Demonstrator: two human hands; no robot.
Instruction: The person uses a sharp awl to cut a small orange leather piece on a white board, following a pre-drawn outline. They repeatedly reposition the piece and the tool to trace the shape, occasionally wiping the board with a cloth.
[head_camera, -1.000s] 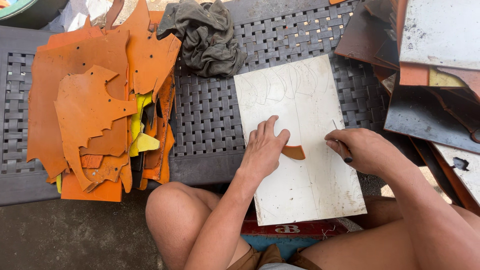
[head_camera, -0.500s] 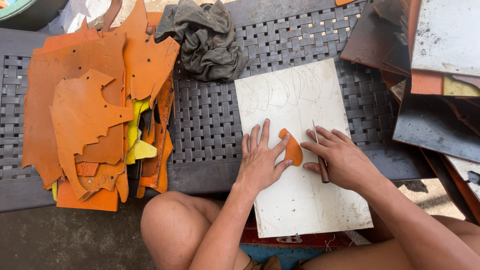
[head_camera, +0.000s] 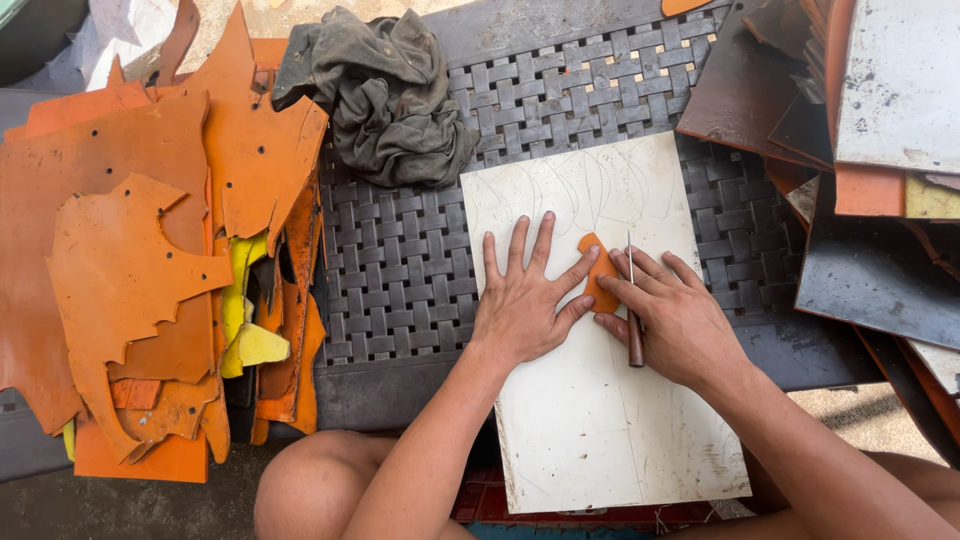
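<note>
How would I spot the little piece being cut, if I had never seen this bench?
Find the white cutting board lying on the dark woven surface. Near its upper middle, the left hand and the right hand meet over a small orange piece. Unlike the big ragged orange sheets at far left, it is tiny, smooth-edged and rounded.

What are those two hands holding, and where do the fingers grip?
The right hand grips a thin knife by its dark handle. The left hand lies flat on the white cutting board, its fingers pinning the small orange leather piece at its edge.
</note>
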